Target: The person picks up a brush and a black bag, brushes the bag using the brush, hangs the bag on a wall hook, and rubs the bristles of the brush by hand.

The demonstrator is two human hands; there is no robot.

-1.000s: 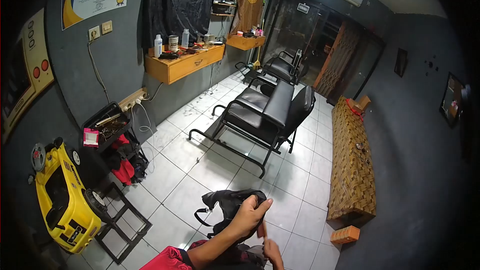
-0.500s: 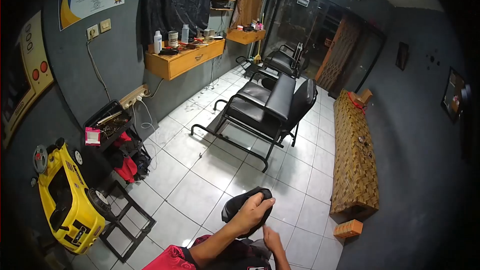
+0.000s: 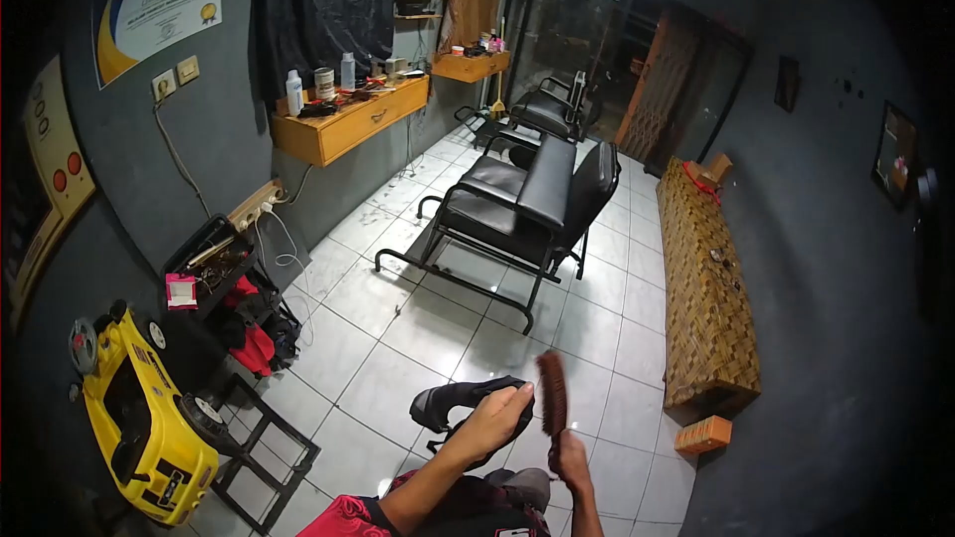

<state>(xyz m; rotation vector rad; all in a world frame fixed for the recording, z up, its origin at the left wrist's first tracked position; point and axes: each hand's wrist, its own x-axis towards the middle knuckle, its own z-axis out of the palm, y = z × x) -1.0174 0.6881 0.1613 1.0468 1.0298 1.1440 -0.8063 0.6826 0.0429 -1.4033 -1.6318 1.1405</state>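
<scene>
A black bag-like item [image 3: 448,400] of soft material hangs from my left hand [image 3: 497,420], whose fingers are closed on its upper right edge. My right hand [image 3: 569,459] is wrapped round the lower end of a reddish-brown brush [image 3: 552,395]. The brush stands nearly upright, its bristled part just right of my left hand and apart from the black item. Both hands are low in the view, above the tiled floor.
Black barber chairs [image 3: 497,204] stand ahead. A woven-pattern bench [image 3: 708,298] and an orange brick-like block [image 3: 703,435] are at the right. On the left are a yellow toy car [image 3: 149,428], a black frame [image 3: 269,467] and a wooden wall drawer [image 3: 363,124].
The brush has come up into clear view with my right hand, which has moved slightly right. The black item has changed shape and spreads further left. The room has shifted slightly in view.
</scene>
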